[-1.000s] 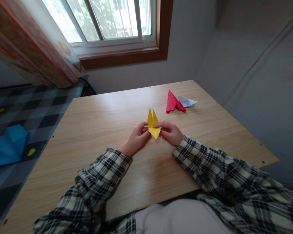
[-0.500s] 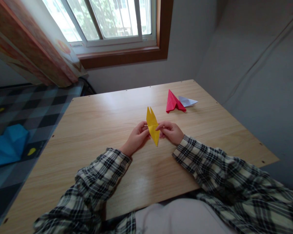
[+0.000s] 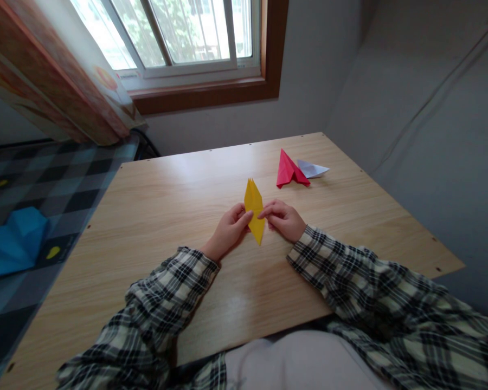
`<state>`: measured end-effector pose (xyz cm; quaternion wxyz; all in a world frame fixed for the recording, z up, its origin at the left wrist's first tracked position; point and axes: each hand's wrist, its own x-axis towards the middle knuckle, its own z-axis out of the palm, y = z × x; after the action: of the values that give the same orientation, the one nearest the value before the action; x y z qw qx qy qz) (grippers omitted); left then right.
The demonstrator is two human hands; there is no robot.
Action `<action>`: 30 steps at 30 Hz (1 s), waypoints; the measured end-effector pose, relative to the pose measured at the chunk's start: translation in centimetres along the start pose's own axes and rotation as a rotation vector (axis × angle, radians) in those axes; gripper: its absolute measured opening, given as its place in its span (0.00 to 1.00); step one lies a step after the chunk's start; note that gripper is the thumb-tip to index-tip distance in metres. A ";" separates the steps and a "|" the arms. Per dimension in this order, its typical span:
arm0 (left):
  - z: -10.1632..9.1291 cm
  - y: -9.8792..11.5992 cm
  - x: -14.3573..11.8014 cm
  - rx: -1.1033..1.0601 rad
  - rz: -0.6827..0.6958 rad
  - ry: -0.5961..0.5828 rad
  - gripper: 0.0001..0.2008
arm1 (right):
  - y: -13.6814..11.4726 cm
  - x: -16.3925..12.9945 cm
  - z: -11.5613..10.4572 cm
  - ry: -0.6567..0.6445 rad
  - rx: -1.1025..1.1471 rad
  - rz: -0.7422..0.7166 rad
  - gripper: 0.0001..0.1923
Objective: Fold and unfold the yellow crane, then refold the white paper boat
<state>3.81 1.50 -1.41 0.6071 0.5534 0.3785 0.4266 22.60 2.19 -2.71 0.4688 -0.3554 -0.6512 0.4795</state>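
Between both hands, just above the table (image 3: 154, 216), sits a yellow paper (image 3: 254, 208) folded into a narrow diamond, one tip aimed away from the person and the other toward them. The left hand (image 3: 229, 230) pinches its left edge near the middle, thumb lying on the upper face. The right hand (image 3: 282, 219) pinches the right edge at about the same height, fingers curled in. Whether the lower tip touches the wood or floats just over it cannot be told.

Beyond the right hand, further up the table, lies a red fold (image 3: 288, 170), and touching its far side is a white fold (image 3: 312, 170); both are well apart from the hands. Checked sleeves (image 3: 166, 292) cover both forearms. Far off past the left hand, beside the table, a blue sheet (image 3: 12, 241) rests on a checked cover. A window (image 3: 179, 32) and curtain (image 3: 61, 81) stand beyond the table.

As a judgement: the diamond is held only by light pinches at its two side corners, so uneven pressure could let the layers slide and the edges drift out of line, and a crease pressed then would set crooked. Squeezing too hard at the thin tips could crumple or tear them. A sleeve dragging forward might also nudge the red and white folds.
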 end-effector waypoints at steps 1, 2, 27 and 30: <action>0.1 0.1 -0.1 0.008 0.004 0.004 0.16 | -0.1 0.0 0.0 -0.002 -0.002 -0.005 0.08; 0.2 0.2 -0.1 0.011 0.008 0.008 0.16 | -0.2 0.0 0.0 -0.005 -0.002 -0.007 0.08; -0.1 0.0 -0.4 0.046 0.014 0.013 0.21 | 0.2 0.0 0.4 0.036 0.268 0.180 0.30; -0.1 -0.2 -0.4 0.044 0.009 0.014 0.21 | 0.2 0.2 0.4 0.017 0.304 0.198 0.33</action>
<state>3.60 1.18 -1.58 0.5903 0.5654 0.3896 0.4244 22.19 2.29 -2.92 0.4733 -0.3469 -0.5291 0.6129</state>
